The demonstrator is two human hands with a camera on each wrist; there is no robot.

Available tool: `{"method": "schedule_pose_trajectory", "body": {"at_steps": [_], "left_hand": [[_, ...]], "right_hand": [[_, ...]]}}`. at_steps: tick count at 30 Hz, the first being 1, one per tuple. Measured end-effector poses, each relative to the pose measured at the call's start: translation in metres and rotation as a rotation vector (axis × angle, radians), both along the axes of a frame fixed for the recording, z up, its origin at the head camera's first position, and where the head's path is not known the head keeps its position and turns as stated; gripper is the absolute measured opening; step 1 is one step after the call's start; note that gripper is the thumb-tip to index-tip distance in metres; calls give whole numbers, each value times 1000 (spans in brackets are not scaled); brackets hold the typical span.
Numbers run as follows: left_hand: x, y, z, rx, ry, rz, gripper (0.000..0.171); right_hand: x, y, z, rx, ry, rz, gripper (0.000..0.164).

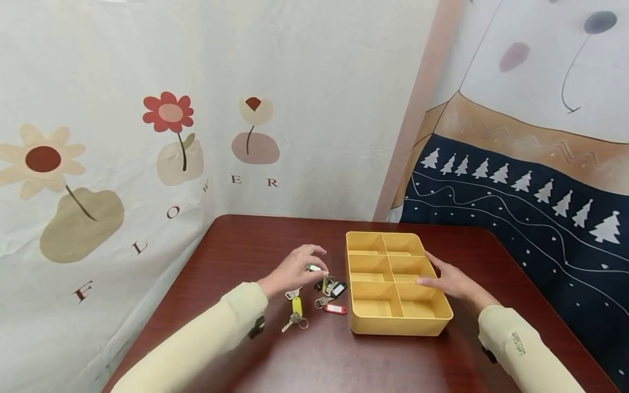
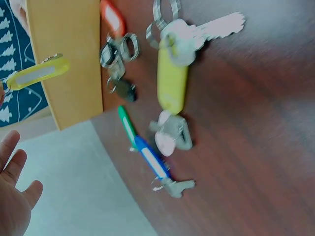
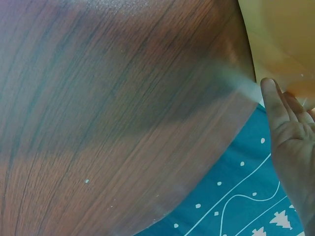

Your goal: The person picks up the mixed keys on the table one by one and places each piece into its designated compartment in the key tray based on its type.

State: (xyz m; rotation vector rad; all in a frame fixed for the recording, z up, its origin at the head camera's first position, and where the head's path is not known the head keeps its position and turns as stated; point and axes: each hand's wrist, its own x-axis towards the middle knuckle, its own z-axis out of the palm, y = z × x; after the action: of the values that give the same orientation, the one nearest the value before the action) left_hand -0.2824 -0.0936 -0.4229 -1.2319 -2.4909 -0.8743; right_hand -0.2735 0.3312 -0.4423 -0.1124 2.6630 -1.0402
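Note:
My left hand (image 1: 297, 267) is over the keys left of the box, its fingertips pinching a keyring with a yellow key tag (image 2: 39, 74) that hangs from them. Below it on the table lie a second yellow key tag (image 1: 297, 305) with a key, a red tag (image 1: 336, 309) and a black tag (image 1: 338, 289). A green tag (image 2: 127, 125) and a blue tag (image 2: 151, 157) with a key lie end to end. My right hand (image 1: 454, 281) holds the right wall of a yellow divided box (image 1: 398, 326), thumb over the rim and fingers along the outside.
The box has several square compartments split by thin dividers (image 1: 391, 267). It stands on a dark red-brown wooden table (image 1: 314, 360). Printed cloth (image 1: 314, 109) hangs behind and at both sides, close to the table's edges.

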Motion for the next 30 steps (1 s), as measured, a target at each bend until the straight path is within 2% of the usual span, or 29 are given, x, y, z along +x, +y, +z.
{"method": "schedule_pose_trajectory", "body": {"at_steps": [4,9,19,23,30], "left_hand": [[-10,4,8,0,-17,32,6],[-23,10,14,-5,-82,95,9],[-49,24,25,101,-211,223,11],[-62,33,28,145,-224,247,12],[-79,59,30,172,-230,248,13]], "right_hand": [[0,0,0,12,17,13,105],[0,0,1,9,22,17,104],[-2,-4,0,-54,22,25,102],[-4,-4,0,-55,18,20,101],[-2,-1,-2,-40,28,29,101]]}}
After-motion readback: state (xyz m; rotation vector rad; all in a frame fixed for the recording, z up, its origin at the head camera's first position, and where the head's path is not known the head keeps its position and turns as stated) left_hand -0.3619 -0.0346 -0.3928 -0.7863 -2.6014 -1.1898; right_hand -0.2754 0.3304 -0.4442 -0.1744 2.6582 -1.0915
